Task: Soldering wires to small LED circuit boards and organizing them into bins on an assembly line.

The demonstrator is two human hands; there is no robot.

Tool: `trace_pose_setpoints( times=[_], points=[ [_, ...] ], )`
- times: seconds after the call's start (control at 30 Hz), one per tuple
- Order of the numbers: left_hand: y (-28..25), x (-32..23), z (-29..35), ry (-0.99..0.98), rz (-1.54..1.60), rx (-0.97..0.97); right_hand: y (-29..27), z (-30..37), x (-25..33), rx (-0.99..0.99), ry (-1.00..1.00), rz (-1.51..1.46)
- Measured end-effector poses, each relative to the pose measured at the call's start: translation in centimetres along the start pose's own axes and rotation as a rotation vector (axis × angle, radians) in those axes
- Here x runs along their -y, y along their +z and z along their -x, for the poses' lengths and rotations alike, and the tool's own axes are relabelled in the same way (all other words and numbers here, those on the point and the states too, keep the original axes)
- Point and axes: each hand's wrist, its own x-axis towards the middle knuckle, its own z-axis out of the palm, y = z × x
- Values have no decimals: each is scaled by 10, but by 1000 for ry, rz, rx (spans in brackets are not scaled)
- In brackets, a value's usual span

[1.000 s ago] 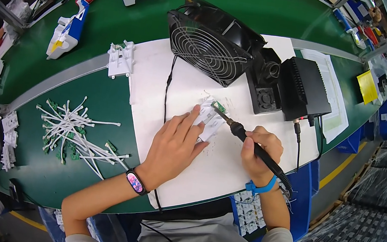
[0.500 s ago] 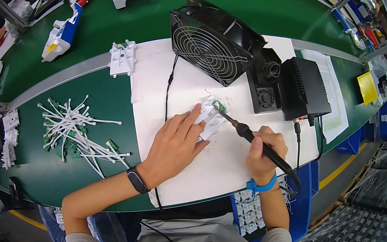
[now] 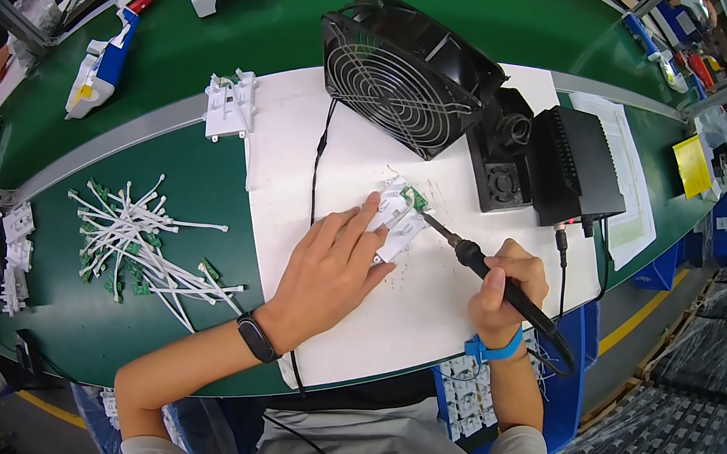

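Note:
My left hand lies with fingers stretched over a white plastic part, pressing it onto the white sheet. A small green circuit board sits at the far end of this part. My right hand is wrapped round the black handle of a soldering iron. The iron's tip points at the board from the right, close to its edge; whether it touches cannot be made out. To the left of my left arm lies a heap of white cables with small green boards.
Beyond the part stands a black fan with a wire grille. To its right are a black iron stand and a black power unit. Another white part lies by the metal rail. Blue-and-white housings rest on the green surface behind.
The soldering iron's tip has drawn back slightly to the right and nearer me, off the board's middle. The blue-and-white housings have shifted left. My left hand stays put.

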Motion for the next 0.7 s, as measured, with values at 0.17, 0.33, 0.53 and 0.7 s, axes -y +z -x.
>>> trace_pose_setpoints(
  times=[0.17,0.33,0.53,0.7],
  points=[
    [-1,1,0,2,8,7,-1,3,0,-5,0,27],
    [-1,2,0,3,38,14,0,4,-1,-26,38,28],
    [0,3,-1,5,51,16,2,4,-2,-69,56,45],
    [0,1,-1,13,49,8,0,3,-1,-62,87,9]
  ],
)
